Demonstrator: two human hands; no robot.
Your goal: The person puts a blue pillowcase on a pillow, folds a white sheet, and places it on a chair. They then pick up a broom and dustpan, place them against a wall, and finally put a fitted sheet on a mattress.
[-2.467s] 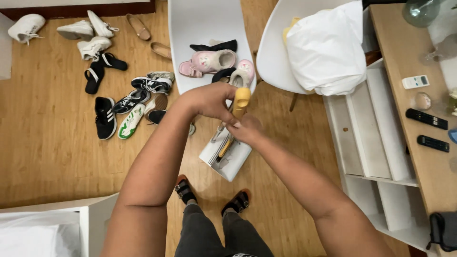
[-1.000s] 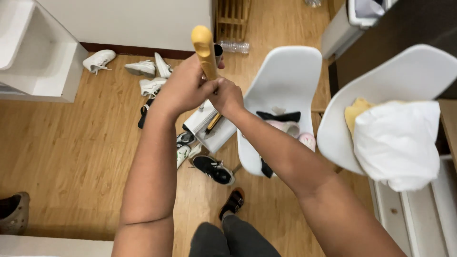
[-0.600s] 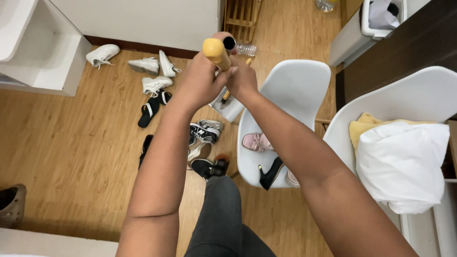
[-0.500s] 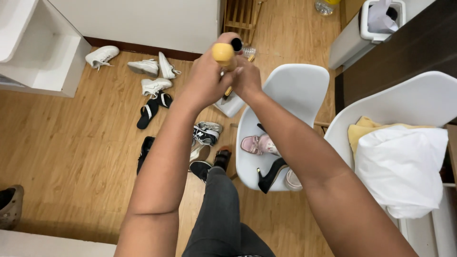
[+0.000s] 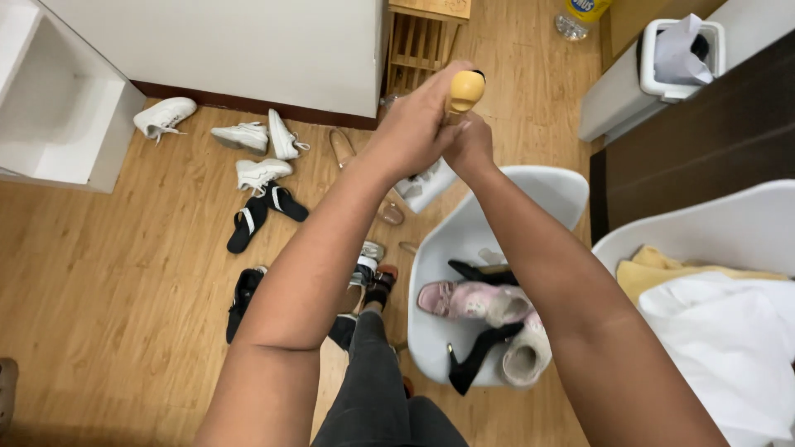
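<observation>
A yellow rounded handle end [image 5: 465, 89] stands up out of the two hands, raised in front of the camera above the wooden floor [image 5: 108, 273]; the rest of the tool is hidden by the hands. The fingers of the left hand [image 5: 414, 124] are wrapped closed around the stem just below the yellow end. The right hand [image 5: 470, 149] presses against the left from the right side, its fingers curled closed on the same stem; how far they reach round it cannot be told.

Below the fingers and beyond them, a white box-like object [image 5: 424, 184] shows partly behind the wrists. To the lower right of the fingers stands a white chair [image 5: 546, 194] whose seat carries a pink shoe [image 5: 464, 300], a black high-heeled shoe [image 5: 476, 356] and a pale shoe [image 5: 522, 356]. Further right, a second white chair [image 5: 704, 228] holds a yellow cloth [image 5: 654, 269] under a white cloth [image 5: 729, 348]. To the left of the fingers, white sneakers [image 5: 248, 136] and black sandals [image 5: 257, 217] lie scattered on the floor near a white cabinet [image 5: 248, 41]. Above the fingers is a small slatted wooden stand [image 5: 418, 37]; to the upper right, a white bin [image 5: 679, 45].
</observation>
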